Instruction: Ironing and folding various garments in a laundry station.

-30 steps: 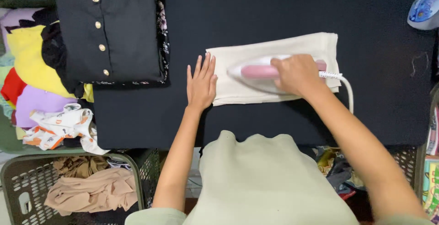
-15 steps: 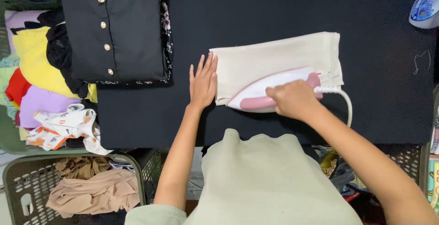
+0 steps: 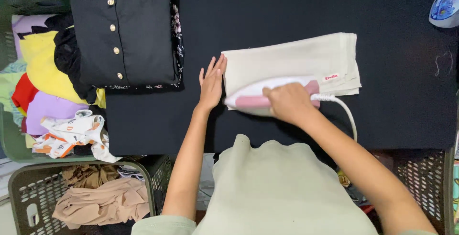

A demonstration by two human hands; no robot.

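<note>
My view looks down on a pale sage-green top with short sleeves, smooth and plain across the chest. Both forearms are bare; my left hand and right hand wear no rings or gloves.

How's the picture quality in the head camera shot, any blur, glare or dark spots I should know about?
Head view: even, soft light with no glare; the folded cream cloth and the white and pink iron under the right hand are sharp, as is the left hand; the black ironing surface is so dark its texture hardly shows, and the folded black buttoned garment loses fold detail.
</note>
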